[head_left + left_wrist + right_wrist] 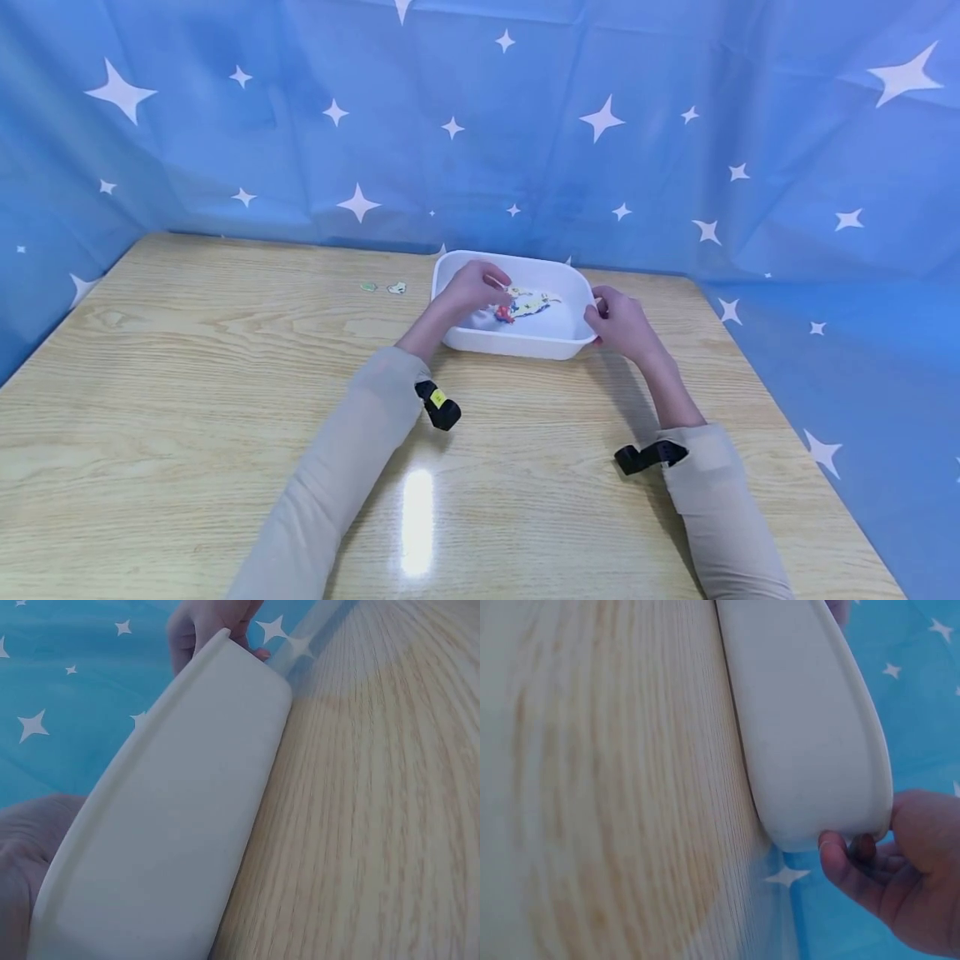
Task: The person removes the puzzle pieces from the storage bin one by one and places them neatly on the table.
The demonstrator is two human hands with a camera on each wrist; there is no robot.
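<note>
A white plastic basin (525, 342) stands toward the far edge of the wooden table, with several small flat colourful cutouts (528, 304) lying on its floor. Over the basin's left part reaches my left hand (471, 287), its fingers loosely bent beside the cutouts, a gap showing between finger and thumb. In the left wrist view, the basin's outer wall (172, 780) hides that hand's fingertips. My right hand (618, 323) grips the basin's right end; in the right wrist view, thumb and fingers (840, 870) pinch its rim and wall.
Two small flat cutouts, a green one (368, 287) and a pale one (397, 287), lie on the wooden table (225, 400) left of the basin. A blue curtain with white stars (450, 125) hangs right behind the table's far edge.
</note>
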